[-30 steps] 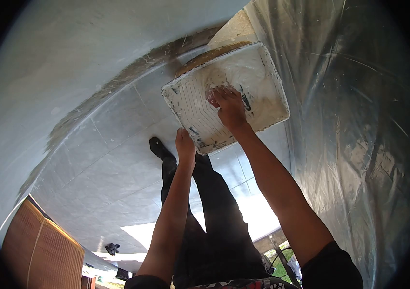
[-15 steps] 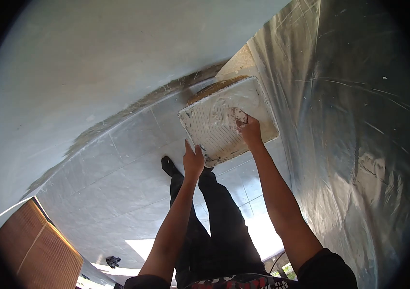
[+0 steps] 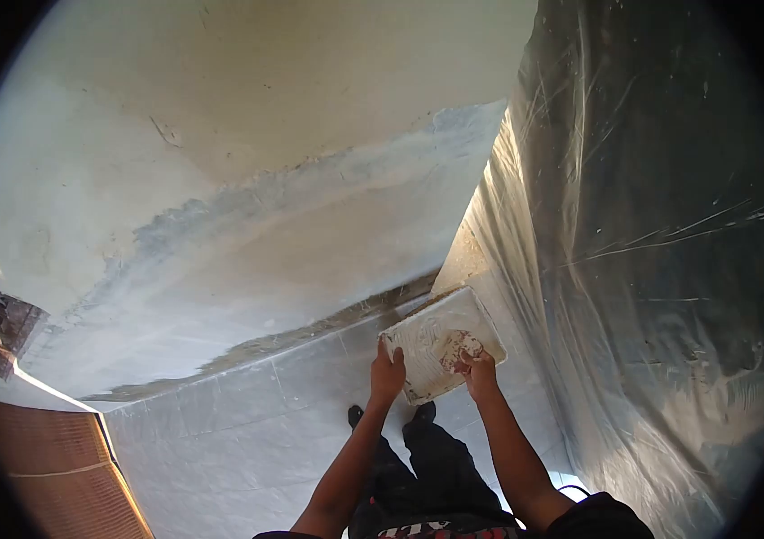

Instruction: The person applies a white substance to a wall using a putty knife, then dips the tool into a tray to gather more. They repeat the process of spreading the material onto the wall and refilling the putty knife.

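Pale paste covers a small piece [image 3: 460,347], which the right hand [image 3: 481,371] grips over the smeared tray [image 3: 427,382]. The left hand [image 3: 388,370] is at the left edge of this tray; how firmly it holds, I cannot tell. Both hands are apart from each other. Below are black trousers [image 3: 446,463] and grey floor [image 3: 247,431]. Beyond stands the patchy wall [image 3: 310,234], and to the right hangs clear plastic sheeting [image 3: 633,314].
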{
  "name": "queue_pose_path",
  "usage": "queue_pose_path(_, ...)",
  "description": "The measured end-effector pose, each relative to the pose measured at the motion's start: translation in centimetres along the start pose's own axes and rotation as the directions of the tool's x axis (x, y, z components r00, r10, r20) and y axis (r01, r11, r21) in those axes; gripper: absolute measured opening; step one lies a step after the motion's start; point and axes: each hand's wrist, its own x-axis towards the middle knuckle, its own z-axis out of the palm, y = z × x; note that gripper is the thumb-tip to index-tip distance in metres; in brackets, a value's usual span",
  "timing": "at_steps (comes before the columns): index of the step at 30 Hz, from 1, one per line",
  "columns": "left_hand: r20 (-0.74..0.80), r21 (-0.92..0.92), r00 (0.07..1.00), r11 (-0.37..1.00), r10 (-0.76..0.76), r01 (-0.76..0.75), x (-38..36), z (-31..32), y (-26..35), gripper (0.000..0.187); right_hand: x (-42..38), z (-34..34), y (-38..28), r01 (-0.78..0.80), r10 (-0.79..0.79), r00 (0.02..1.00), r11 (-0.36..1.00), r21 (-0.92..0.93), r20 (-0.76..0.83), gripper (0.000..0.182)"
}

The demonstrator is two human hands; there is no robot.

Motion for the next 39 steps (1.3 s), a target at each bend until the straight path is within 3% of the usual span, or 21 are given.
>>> queue_pose_path(3, -0.076, 0.055, 0.991, 0.992, 0.114, -0.11, 0.8, -3.2, 2.3, 0.059, -0.6, 0.2, -1.3, 0.037, -0.047, 0.997, 0.987, 0.158, 0.06, 0.028)
queue_pose_path(8, -0.182, 0.067, 0.949, 0.966, 0.257, -0.249, 2.1, -9.7, 7.5, 0.055, -1.0, 3.8, -4.4, 0.079, -0.119, 0.983, 0.961, 0.265, 0.14, 0.031)
queue_pose_path(13, -0.317, 0.113, 0.804, 0.861, 0.504, -0.495, 3.9, -15.8, 11.6, 0.051, -2.5, 10.6, -7.8, 0.138, -0.237, 0.931, 0.932, 0.337, 0.276, 0.036)
queue_pose_path(17, -0.372, 0.201, 0.692, 0.782, 0.618, -0.59, 4.7, -21.6, 14.9, 0.05, -4.7, 17.6, -9.6, 0.211, -0.36, 0.865, 0.893, 0.397, 0.351, 0.036)
queue_pose_path(19, -0.419, 0.232, 0.579, 0.699, 0.699, -0.676, 5.1, -24.8, 16.1, 0.05, -6.5, 21.4, -10.6, 0.23, -0.383, 0.85, 0.887, 0.399, 0.361, 0.035)
queue_pose_path(23, -0.398, 0.454, 0.421, 0.573, 0.815, -0.682, 5.7, -33.0, 19.3, 0.051, -9.7, 29.3, -12.3, 0.269, -0.458, 0.781, 0.861, 0.432, 0.425, 0.036)
queue_pose_path(25, -0.4, 0.554, 0.28, 0.474, 0.873, -0.685, 6.1, -37.1, 20.7, 0.052, -11.0, 32.6, -12.9, 0.327, -0.502, 0.745, 0.849, 0.416, 0.44, 0.036)
queue_pose_path(27, -0.428, 0.539, 0.252, 0.469, 0.868, -0.7, 5.8, -40.7, 22.4, 0.052, -12.7, 36.0, -13.6, 0.353, -0.545, 0.711, 0.823, 0.445, 0.444, 0.034)
queue_pose_path(29, -0.457, 0.523, 0.224, 0.464, 0.861, -0.715, 6.3, -44.2, 23.6, 0.053, -14.1, 39.2, -14.6, 0.422, -0.615, 0.617, 0.785, 0.454, 0.491, 0.032)
queue_pose_path(30, -0.437, 0.575, 0.126, 0.384, 0.891, -0.722, 6.7, -46.0, 24.0, 0.053, -15.5, 40.9, -15.3, 0.425, -0.622, 0.613, 0.78, 0.46, 0.487, 0.032)
queue_pose_path(31, -0.41, 0.623, 0.028, 0.303, 0.912, -0.721, 7.0, -47.7, 24.4, 0.052, -17.4, 42.7, -16.0, 0.499, -0.674, 0.579, 0.738, 0.454, 0.459, 0.032)
queue_pose_path(33, -0.378, 0.698, 0.0, 0.285, 0.926, -0.657, 7.0, -50.6, 25.6, 0.05, -20.0, 45.7, -17.5, 0.574, -0.73, 0.539, 0.683, 0.451, 0.421, 0.032)
queue_pose_path(35, -0.341, 0.801, -0.07, 0.251, 0.937, -0.544, 7.3, -52.8, 26.6, 0.047, -21.9, 48.3, -18.9, 0.793, -0.841, 0.367, 0.507, 0.339, 0.398, 0.024)
queue_pose_path(36, -0.338, 0.799, -0.073, 0.245, 0.938, -0.55, 7.7, -53.7, 27.1, 0.047, -23.3, 49.5, -19.7, 0.796, -0.845, 0.366, 0.502, 0.339, 0.39, 0.024)
queue_pose_path(38, -0.298, 0.868, -0.154, 0.2, 0.942, -0.455, 8.3, -55.1, 27.8, 0.046, -26.0, 51.6, -20.8, 0.95, -0.9, 0.186, 0.267, 0.163, 0.394, 0.027)
queue_pose_path(39, -0.294, 0.867, -0.157, 0.194, 0.943, -0.459, 8.6, -55.6, 27.8, 0.046, -26.5, 52.7, -21.0, 0.951, -0.903, 0.185, 0.264, 0.162, 0.387, 0.027)
